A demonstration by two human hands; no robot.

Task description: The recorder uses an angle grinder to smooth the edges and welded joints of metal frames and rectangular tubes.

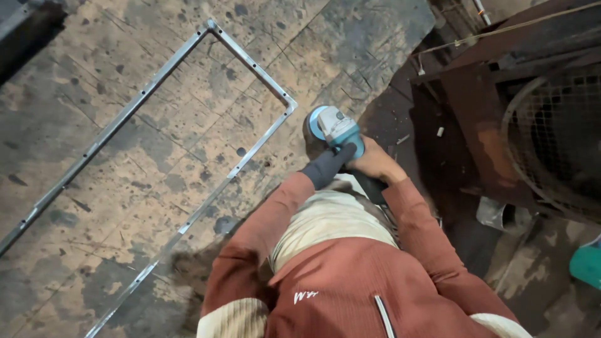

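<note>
Head view: gloved left hand (330, 164) and bare right hand (374, 161) both clasp angle grinder (335, 128) beside metal frame (263, 75); best kept two-handed, disc flat on corner.

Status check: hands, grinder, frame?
Gloved left hand and bare right hand both grip the blue angle grinder. Grinder beside metal frame corner. Nothing between them.

A blue-and-white angle grinder (336, 129) sits upright at the edge of the worn counter (125, 188), just right of the corner of a thin, hole-punched metal frame (250, 62) lying flat there.
</note>
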